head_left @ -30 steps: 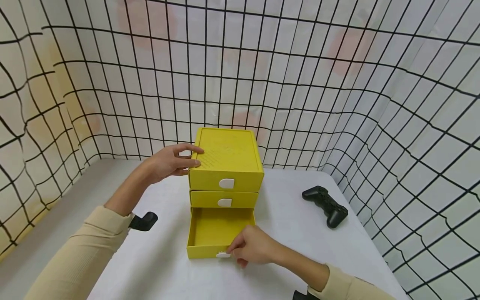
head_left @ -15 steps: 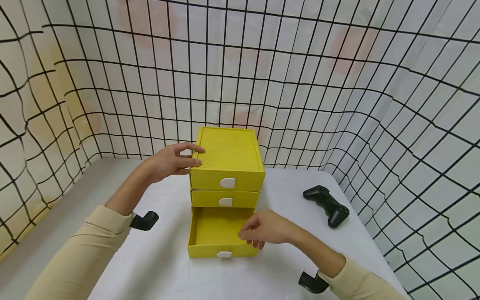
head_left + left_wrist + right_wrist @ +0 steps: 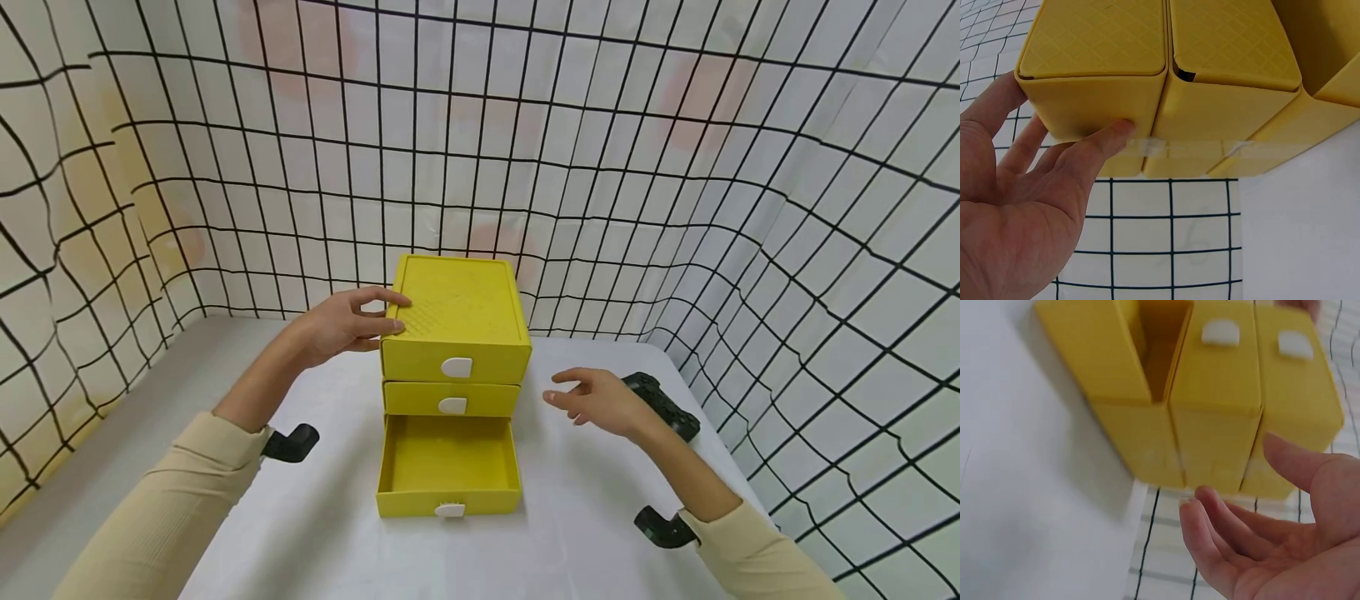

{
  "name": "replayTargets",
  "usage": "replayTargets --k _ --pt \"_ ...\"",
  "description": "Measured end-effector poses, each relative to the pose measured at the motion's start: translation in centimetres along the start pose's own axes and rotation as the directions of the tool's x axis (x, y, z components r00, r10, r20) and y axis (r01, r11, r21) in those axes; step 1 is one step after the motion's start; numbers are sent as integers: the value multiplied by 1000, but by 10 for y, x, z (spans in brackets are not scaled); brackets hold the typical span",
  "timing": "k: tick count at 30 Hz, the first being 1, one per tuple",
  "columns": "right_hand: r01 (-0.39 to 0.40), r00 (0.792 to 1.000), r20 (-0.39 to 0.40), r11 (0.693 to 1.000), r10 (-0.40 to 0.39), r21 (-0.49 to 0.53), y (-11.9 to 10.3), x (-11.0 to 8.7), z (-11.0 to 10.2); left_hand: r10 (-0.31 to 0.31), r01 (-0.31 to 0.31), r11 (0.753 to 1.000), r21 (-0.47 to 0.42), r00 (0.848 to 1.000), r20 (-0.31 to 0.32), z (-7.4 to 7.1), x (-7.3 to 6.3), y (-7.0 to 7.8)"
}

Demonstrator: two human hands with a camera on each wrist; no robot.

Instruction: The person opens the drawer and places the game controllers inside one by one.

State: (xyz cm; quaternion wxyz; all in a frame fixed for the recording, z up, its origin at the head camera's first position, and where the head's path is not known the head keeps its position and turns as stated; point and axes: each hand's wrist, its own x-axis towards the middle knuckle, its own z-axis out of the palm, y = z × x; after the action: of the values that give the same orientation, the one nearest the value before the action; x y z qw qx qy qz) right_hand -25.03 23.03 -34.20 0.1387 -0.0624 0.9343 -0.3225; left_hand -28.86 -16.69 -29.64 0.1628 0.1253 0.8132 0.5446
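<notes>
A yellow unit of three stacked drawers (image 3: 457,362) stands on the white-covered table. Its bottom drawer (image 3: 450,454) is pulled out, with a bare inside and a white tab handle (image 3: 450,509); the upper two are in. My left hand (image 3: 341,325) rests on the unit's top left edge, some fingers on the top. In the left wrist view, a fingertip of the left hand (image 3: 1041,181) presses the side wall. My right hand (image 3: 600,400) hovers to the right of the unit, touching nothing, fingers loosely extended. Behind it, partly hidden by the forearm, lies a black game controller (image 3: 678,421).
Black wire mesh (image 3: 480,158) over white sheeting walls the table (image 3: 585,533) at the back and both sides. A black wrist camera (image 3: 291,442) sticks out from the left cuff, and another wrist camera (image 3: 663,527) from the right cuff.
My right hand let go of the bottom drawer's handle, rose, and moved right towards the controller. The left hand stayed on the unit, and the drawer stayed out.
</notes>
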Motion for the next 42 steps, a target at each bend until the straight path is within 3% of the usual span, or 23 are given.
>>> replayTargets --k 4,10,21,34,42 --pt "-46 996 -74 999 44 -18 22 7 -12 0 0 1000 1 1000 1 0 0 0" --pt "-53 980 -195 999 51 -4 53 13 -24 15 -15 1000 5 1000 6 -1 1 -2" --pt "-91 916 -394 995 70 -35 105 7 -39 1 -1 1000 2 1000 -11 -1 1 -1" --pt "-224 864 -459 975 205 14 164 6 -45 1 -1 1000 6 1000 -7 0 1 -1" --pt "-301 871 -398 953 287 29 182 2 -37 -2 2 1000 6 1000 -12 0 0 -1"
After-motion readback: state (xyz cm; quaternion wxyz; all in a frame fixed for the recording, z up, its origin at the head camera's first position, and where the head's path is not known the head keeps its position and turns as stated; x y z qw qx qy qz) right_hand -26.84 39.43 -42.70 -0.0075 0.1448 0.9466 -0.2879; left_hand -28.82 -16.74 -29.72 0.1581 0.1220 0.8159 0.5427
